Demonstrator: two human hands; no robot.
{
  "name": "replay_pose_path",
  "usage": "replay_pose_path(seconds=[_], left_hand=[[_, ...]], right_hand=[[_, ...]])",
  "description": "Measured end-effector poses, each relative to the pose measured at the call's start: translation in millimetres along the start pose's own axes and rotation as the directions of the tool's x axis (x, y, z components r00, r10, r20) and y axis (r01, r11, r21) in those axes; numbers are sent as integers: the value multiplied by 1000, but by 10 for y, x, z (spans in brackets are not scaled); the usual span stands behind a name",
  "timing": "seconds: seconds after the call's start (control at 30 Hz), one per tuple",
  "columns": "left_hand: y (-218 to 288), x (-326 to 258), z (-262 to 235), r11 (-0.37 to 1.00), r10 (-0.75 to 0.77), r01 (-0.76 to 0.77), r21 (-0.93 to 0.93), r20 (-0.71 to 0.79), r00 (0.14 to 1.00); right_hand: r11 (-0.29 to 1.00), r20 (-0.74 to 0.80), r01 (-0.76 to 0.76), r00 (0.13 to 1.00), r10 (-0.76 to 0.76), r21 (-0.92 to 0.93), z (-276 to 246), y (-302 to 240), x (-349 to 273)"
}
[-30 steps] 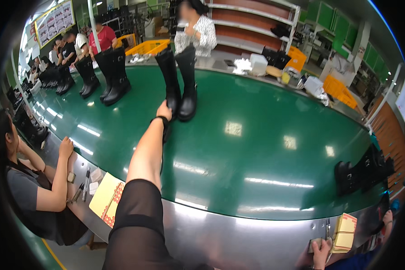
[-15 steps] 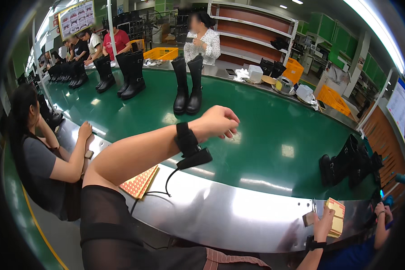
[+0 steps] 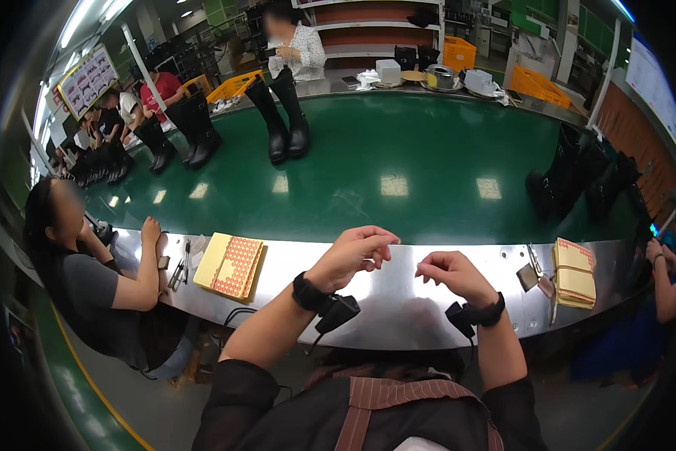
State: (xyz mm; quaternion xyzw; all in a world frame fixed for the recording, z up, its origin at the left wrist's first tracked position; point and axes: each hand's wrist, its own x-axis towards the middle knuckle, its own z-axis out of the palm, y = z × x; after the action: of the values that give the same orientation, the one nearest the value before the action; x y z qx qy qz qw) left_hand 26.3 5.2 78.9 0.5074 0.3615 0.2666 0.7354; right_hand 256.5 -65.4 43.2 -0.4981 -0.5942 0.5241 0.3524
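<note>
Both hands have dropped to the steel ledge [image 3: 398, 289], fingers pinched, beside yellow sheets [image 3: 230, 264].

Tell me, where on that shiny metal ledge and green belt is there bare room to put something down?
The metal ledge is bare between the yellow sticker pad and the left hand, and from the right hand to the yellow stack. The green belt is open mid-way, between the standing black boots and the dark boots at right. The ledge's ends are crowded.

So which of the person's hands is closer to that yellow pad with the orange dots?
Left. The left hand is just right of the yellow pad on the steel ledge; the right hand is farther right.
</note>
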Motion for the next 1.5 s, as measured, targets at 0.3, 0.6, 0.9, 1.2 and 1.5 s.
replay_pose_path(seconds=[0.3,0.6,0.9,1.2,1.5], left_hand=[[-849,970,45,989,80,-79,-125,11,997],[-1240,1099,-40,982,85,-77,-174,37,996],[-1273,1203,-138,985,114,-103,-140,77,990],[-1272,1225,-160,986,94,-86,-145,50,994],[-1330,1125,-140,986,70,-60,-155,61,996]], right_hand=[[732,88,-85,996,35,676,66,700,752],[660,108,-154,988,110,735,162,946,821],[678,79,-154,987,140,719,133,904,873],[692,53,-132,989,135,710,154,903,870],[675,77,-167,984,161,718,198,950,791]])
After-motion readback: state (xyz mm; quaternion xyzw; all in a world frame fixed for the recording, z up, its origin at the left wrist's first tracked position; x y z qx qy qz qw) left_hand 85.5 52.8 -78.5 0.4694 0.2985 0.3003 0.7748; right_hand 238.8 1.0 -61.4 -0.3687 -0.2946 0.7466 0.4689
